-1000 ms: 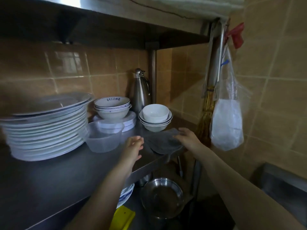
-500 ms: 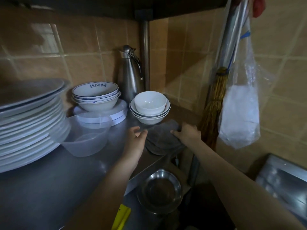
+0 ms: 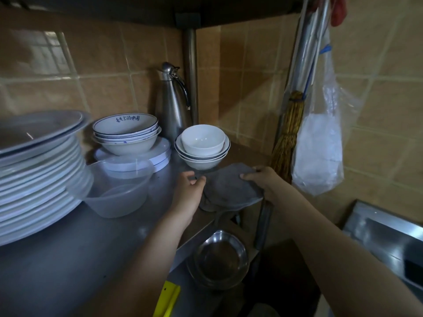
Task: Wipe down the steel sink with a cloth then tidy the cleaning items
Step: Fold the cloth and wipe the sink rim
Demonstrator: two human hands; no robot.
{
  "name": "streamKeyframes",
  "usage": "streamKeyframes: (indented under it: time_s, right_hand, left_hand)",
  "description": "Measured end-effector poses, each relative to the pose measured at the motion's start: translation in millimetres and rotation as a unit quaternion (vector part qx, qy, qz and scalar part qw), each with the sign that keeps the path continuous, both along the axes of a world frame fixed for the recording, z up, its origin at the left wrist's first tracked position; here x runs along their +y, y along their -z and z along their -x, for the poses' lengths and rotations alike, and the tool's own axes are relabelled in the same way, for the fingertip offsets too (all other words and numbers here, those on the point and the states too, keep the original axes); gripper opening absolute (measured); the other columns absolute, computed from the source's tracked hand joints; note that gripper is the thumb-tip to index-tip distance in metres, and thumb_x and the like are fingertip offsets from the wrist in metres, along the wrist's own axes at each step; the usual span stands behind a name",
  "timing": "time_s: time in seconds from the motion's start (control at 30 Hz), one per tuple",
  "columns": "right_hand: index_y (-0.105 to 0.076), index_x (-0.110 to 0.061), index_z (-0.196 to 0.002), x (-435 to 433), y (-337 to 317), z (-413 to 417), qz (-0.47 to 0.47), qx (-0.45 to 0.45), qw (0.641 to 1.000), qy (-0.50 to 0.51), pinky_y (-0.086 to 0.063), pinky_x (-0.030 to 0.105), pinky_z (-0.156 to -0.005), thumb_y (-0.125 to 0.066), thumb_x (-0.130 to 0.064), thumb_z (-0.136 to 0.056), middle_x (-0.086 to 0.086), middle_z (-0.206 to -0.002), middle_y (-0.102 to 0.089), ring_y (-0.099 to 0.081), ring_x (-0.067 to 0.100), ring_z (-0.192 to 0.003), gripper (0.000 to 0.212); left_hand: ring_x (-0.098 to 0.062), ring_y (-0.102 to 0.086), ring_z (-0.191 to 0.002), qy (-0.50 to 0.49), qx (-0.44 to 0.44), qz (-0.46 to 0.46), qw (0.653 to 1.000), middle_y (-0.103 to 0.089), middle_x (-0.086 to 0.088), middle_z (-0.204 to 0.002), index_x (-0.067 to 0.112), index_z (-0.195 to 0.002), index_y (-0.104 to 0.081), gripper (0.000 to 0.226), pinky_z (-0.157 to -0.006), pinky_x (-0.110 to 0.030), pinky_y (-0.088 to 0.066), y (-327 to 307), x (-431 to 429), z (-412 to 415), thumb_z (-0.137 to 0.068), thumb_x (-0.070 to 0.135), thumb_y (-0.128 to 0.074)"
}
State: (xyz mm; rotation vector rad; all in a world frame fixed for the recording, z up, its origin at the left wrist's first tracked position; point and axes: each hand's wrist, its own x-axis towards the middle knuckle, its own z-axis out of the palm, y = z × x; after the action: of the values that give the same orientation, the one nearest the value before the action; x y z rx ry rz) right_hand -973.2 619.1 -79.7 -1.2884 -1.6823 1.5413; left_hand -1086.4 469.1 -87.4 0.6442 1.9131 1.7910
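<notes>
Grey cloth (image 3: pixel 231 189) lies on the shelf (image 3: pixel 68 259), left hand (image 3: pixel 188 193) and right hand (image 3: pixel 263 181) pinching opposite edges.

We look through a single wide-angle camera worn on the head, facing forward and down into the corner of a tan tiled wall (image 3: pixel 251 88). It sits close over a brushed steel shelf (image 3: pixel 68 259). The left hand (image 3: pixel 188 191) and right hand (image 3: pixel 263 183) meet mid-frame at a grey folded cloth (image 3: pixel 229 188).
</notes>
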Motion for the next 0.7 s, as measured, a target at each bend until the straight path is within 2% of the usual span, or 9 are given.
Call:
streamKeyframes:
  time_s: [0.1, 0.17, 0.27, 0.33, 0.37, 0.43, 0.53, 0.63, 0.7]
  right_hand:
    - [-0.056, -0.006, -0.111, -11, -5, -7, 0.011, 0.017, 1.000, -0.019, -0.049, 0.045, -0.092, -0.074, -0.014, -0.077, 0.015, -0.111, -0.063, -0.060, 0.032, -0.102, 0.039]
    - [-0.059, -0.003, -0.111, -21, -9, -13, -0.001, 0.028, 0.999, -0.025, -0.050, 0.044, -0.092, -0.069, -0.015, -0.082, 0.015, -0.109, -0.065, -0.062, 0.030, -0.099, 0.033]
    - [-0.063, 0.001, -0.099, -37, -15, -28, -0.016, 0.062, 0.998, 0.010, -0.053, 0.035, -0.078, -0.066, -0.012, -0.085, 0.014, -0.100, -0.066, -0.063, 0.026, -0.086, 0.019]
    - [-0.064, -0.003, -0.093, -48, -18, -39, -0.017, 0.089, 0.996, 0.027, -0.055, 0.034, -0.074, -0.067, -0.012, -0.085, 0.014, -0.098, -0.067, -0.065, 0.025, -0.083, 0.013]
    - [-0.064, -0.004, -0.093, -53, -18, -45, -0.018, 0.102, 0.994, 0.037, -0.055, 0.034, -0.074, -0.067, -0.013, -0.085, 0.013, -0.098, -0.068, -0.065, 0.026, -0.084, 0.013]
    - [-0.062, -0.003, -0.101, -64, -20, -59, -0.024, 0.126, 0.990, 0.058, -0.056, 0.034, -0.072, -0.067, -0.013, -0.085, 0.012, -0.096, -0.067, -0.066, 0.026, -0.084, 0.020]
    - [-0.059, -0.003, -0.104, -79, -25, -85, -0.035, 0.156, 0.984, 0.080, -0.056, 0.035, -0.074, -0.066, -0.011, -0.085, 0.011, -0.091, -0.066, -0.065, 0.024, -0.081, 0.022]
    - [-0.052, -0.008, -0.106, -91, -22, -115, -0.035, 0.180, 0.977, 0.113, -0.053, 0.038, -0.082, -0.066, -0.009, -0.084, 0.011, -0.096, -0.063, -0.063, 0.026, -0.090, 0.026]
    - [-0.048, -0.009, -0.112, -98, -12, -136, -0.021, 0.186, 0.972, 0.144, -0.056, 0.036, -0.076, -0.067, -0.008, -0.083, 0.014, -0.102, -0.063, -0.064, 0.026, -0.092, 0.035]
  left_hand:
    - [-0.021, -0.054, -0.100, 0.015, 0.001, -0.006, 1.000, -0.052, -0.005, -0.103, 0.016, -0.113, -0.044, 0.025, -0.094, -0.038, -0.043, 0, -1, -6, -0.090, 0.018, -0.055]
    - [-0.022, -0.054, -0.104, 0.032, 0.001, -0.008, 0.999, -0.053, -0.006, -0.106, 0.018, -0.111, -0.043, 0.023, -0.096, -0.040, -0.042, 0, -2, -10, -0.090, 0.017, -0.054]
    - [-0.023, -0.056, -0.104, 0.050, 0.005, -0.014, 0.999, -0.056, -0.010, -0.114, 0.020, -0.105, -0.043, 0.019, -0.099, -0.044, -0.043, -3, -5, -16, -0.090, 0.014, -0.052]
    - [-0.018, -0.058, -0.089, 0.058, -0.002, -0.031, 0.998, -0.057, -0.011, -0.114, 0.019, -0.105, -0.044, 0.018, -0.092, -0.042, -0.045, -6, -9, -22, -0.090, 0.012, -0.051]
    - [-0.017, -0.057, -0.085, 0.066, -0.012, -0.046, 0.997, -0.057, -0.011, -0.113, 0.018, -0.106, -0.044, 0.019, -0.086, -0.039, -0.047, -9, -11, -27, -0.090, 0.010, -0.050]
    - [-0.017, -0.055, -0.090, 0.090, -0.030, -0.077, 0.993, -0.056, -0.009, -0.110, 0.016, -0.109, -0.044, 0.021, -0.076, -0.033, -0.047, -14, -17, -38, -0.091, 0.008, -0.050]
    - [-0.015, -0.054, -0.099, 0.140, -0.055, -0.107, 0.983, -0.056, -0.004, -0.108, 0.011, -0.119, -0.045, 0.030, -0.081, -0.030, -0.044, -18, -26, -57, -0.091, 0.007, -0.053]
    - [-0.011, -0.055, -0.096, 0.183, -0.067, -0.117, 0.974, -0.058, 0.003, -0.098, 0.014, -0.115, -0.046, 0.027, -0.084, -0.030, -0.045, -11, -33, -74, -0.091, 0.008, -0.055]
    - [-0.010, -0.057, -0.096, 0.213, -0.070, -0.114, 0.968, -0.059, 0.000, -0.102, 0.016, -0.112, -0.046, 0.024, -0.087, -0.031, -0.048, -1, -35, -85, -0.091, 0.009, -0.054]
